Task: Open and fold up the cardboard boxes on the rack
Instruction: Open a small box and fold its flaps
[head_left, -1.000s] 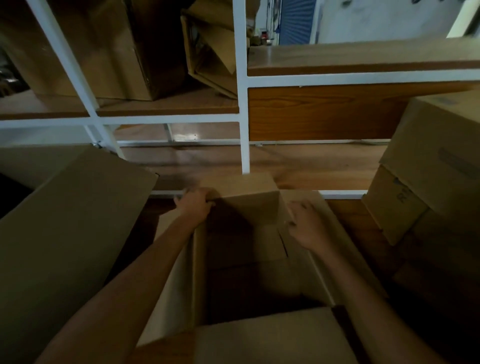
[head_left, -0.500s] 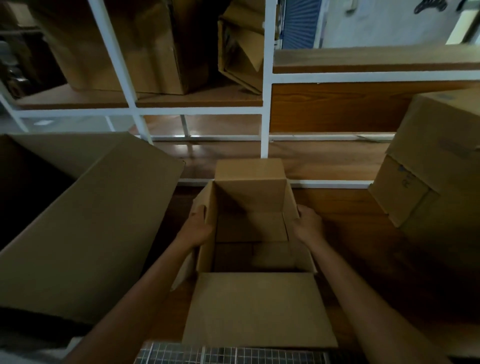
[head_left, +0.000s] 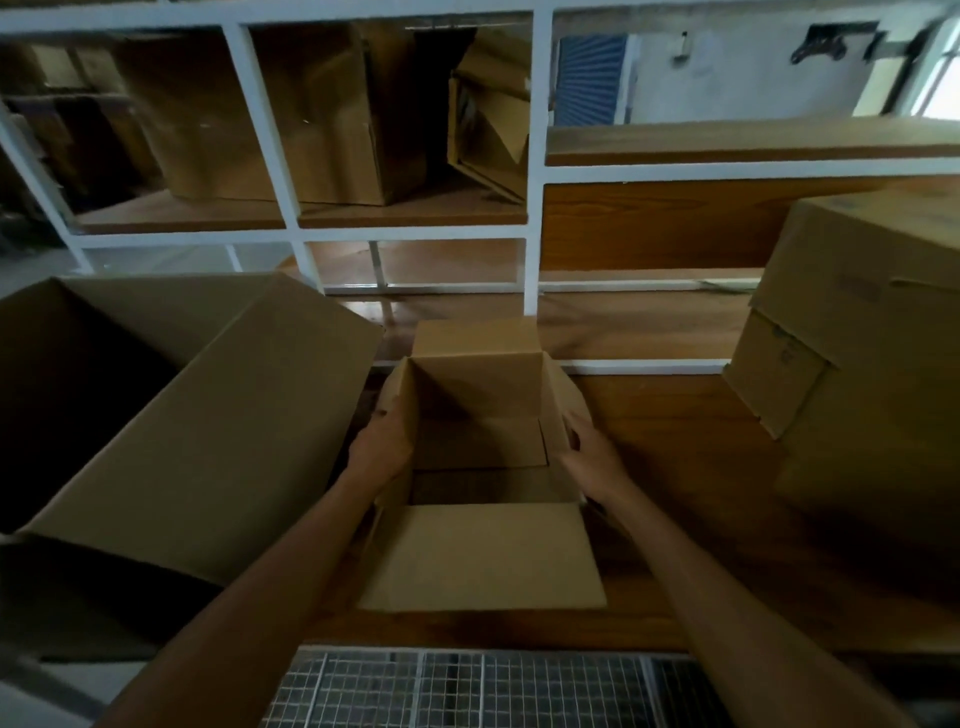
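On wooden shelf (head_left: 675, 467) | white rack (head_left: 531, 208) behind | left hand (head_left: 382, 447), right hand (head_left: 592, 460) | grips hold open box (head_left: 483, 556)

Blue shutter (head_left: 589, 78), pale wall (head_left: 737, 73), dim light

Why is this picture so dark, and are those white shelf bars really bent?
Head view: dim, with daylight only at the bright opening top right; the large box is near black inside; the wide lens probably bows the white bars; the small box is sharp, the upper corners smeared.
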